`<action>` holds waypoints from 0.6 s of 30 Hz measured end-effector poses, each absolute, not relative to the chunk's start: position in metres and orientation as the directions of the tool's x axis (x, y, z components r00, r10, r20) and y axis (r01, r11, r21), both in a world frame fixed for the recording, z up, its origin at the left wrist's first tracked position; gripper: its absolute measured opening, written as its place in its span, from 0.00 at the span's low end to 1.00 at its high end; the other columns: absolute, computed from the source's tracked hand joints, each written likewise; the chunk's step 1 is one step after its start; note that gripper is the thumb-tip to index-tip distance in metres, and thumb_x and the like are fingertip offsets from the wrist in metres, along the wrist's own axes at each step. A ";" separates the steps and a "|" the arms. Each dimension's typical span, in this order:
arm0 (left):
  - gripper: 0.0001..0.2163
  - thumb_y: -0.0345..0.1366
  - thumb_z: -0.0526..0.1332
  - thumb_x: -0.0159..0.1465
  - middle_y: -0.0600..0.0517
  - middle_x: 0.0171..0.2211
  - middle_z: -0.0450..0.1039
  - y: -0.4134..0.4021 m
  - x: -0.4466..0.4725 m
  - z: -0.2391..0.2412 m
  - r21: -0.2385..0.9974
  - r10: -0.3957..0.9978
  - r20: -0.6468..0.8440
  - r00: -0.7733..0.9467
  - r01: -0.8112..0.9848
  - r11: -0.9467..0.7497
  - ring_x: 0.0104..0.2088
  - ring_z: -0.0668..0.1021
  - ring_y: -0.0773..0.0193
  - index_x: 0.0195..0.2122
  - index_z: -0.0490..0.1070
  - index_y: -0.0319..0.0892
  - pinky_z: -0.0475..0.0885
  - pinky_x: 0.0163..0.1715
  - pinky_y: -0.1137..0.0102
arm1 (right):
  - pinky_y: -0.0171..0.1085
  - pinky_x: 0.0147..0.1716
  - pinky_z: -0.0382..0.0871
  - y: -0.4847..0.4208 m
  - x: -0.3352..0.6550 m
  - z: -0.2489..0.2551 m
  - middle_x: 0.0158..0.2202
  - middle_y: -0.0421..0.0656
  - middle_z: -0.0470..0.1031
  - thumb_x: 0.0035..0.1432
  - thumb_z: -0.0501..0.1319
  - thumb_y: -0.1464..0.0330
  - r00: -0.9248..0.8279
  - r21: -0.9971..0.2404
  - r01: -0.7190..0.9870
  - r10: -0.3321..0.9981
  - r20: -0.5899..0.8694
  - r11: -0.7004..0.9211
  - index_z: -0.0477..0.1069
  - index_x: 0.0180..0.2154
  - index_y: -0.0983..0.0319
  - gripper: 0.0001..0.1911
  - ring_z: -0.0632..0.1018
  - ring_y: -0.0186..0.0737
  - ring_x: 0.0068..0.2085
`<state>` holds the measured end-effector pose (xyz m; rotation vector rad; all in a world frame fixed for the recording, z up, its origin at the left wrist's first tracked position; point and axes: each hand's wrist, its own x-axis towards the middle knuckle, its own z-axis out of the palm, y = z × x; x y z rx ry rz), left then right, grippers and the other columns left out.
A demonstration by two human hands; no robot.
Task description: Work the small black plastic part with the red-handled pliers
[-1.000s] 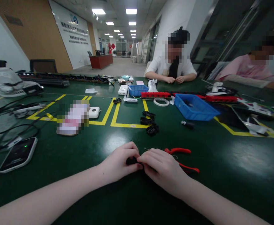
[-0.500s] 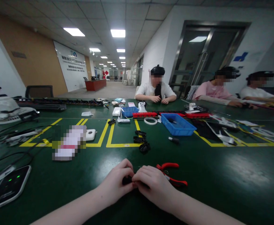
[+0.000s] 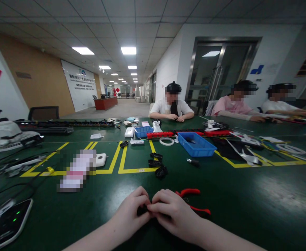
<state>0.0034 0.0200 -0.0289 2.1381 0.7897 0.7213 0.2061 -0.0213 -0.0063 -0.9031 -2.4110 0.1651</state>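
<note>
Pinching what looks like a small black part [image 3: 141, 210] between them, mostly hidden, my bare left hand [image 3: 130, 214] and right hand [image 3: 174, 213] meet, probably to steady it; splayed red-handled pliers [image 3: 191, 191] lie near, at two o'clock.

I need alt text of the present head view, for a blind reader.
A bare left hand and bare right hand meet around a mostly hidden black object over a green table. A red-handled plier-like tool lies by the right hand; small black pieces lie beyond.
</note>
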 end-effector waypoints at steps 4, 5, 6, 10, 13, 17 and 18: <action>0.05 0.29 0.63 0.61 0.51 0.37 0.69 0.020 0.004 -0.027 0.782 0.714 0.242 0.657 0.304 -0.544 0.39 0.74 0.62 0.28 0.70 0.40 0.68 0.40 0.70 | 0.40 0.38 0.66 -0.022 0.207 -0.004 0.40 0.45 0.76 0.63 0.56 0.75 -0.650 -0.249 0.556 0.601 0.465 0.793 0.73 0.47 0.60 0.13 0.74 0.40 0.39; 0.04 0.29 0.63 0.61 0.51 0.37 0.69 0.019 0.004 -0.027 0.779 0.713 0.244 0.657 0.306 -0.548 0.39 0.74 0.62 0.28 0.70 0.39 0.68 0.40 0.70 | 0.41 0.39 0.66 -0.022 0.208 -0.004 0.40 0.45 0.77 0.63 0.56 0.75 -0.656 -0.239 0.553 0.594 0.465 0.798 0.72 0.49 0.60 0.14 0.74 0.40 0.39; 0.04 0.28 0.63 0.61 0.51 0.37 0.69 0.019 0.004 -0.026 0.774 0.712 0.246 0.657 0.309 -0.552 0.39 0.74 0.62 0.29 0.70 0.39 0.68 0.40 0.70 | 0.41 0.40 0.66 -0.021 0.208 -0.003 0.40 0.45 0.77 0.64 0.55 0.75 -0.663 -0.231 0.551 0.589 0.462 0.802 0.71 0.51 0.60 0.16 0.74 0.40 0.40; 0.02 0.28 0.62 0.62 0.51 0.39 0.69 0.017 0.004 -0.025 0.741 0.706 0.248 0.663 0.340 -0.579 0.39 0.74 0.62 0.32 0.71 0.40 0.69 0.40 0.70 | 0.43 0.43 0.68 -0.017 0.211 0.001 0.43 0.46 0.77 0.65 0.54 0.75 -0.704 -0.185 0.566 0.588 0.397 0.803 0.66 0.58 0.58 0.21 0.75 0.41 0.42; 0.02 0.28 0.60 0.63 0.50 0.40 0.70 0.023 0.001 -0.024 0.664 0.695 0.263 0.669 0.397 -0.633 0.40 0.74 0.62 0.35 0.71 0.42 0.70 0.42 0.68 | 0.43 0.45 0.69 -0.013 0.217 0.010 0.46 0.47 0.77 0.64 0.57 0.74 -0.708 -0.153 0.617 0.629 0.320 0.772 0.64 0.61 0.59 0.24 0.76 0.42 0.44; 0.03 0.30 0.58 0.66 0.50 0.40 0.70 0.036 -0.005 -0.022 0.599 0.723 0.288 0.628 0.471 -0.648 0.42 0.73 0.59 0.34 0.70 0.42 0.69 0.43 0.66 | 0.49 0.47 0.70 -0.008 0.229 0.021 0.50 0.49 0.77 0.56 0.67 0.61 -0.642 -0.093 0.743 0.744 0.186 0.663 0.70 0.57 0.59 0.27 0.77 0.50 0.48; 0.03 0.30 0.59 0.66 0.50 0.40 0.70 0.039 -0.007 -0.021 0.606 0.740 0.284 0.610 0.484 -0.631 0.43 0.73 0.58 0.34 0.70 0.42 0.69 0.43 0.65 | 0.50 0.48 0.70 -0.006 0.233 0.022 0.51 0.50 0.76 0.55 0.68 0.56 -0.625 -0.075 0.764 0.763 0.164 0.641 0.71 0.56 0.59 0.28 0.76 0.52 0.48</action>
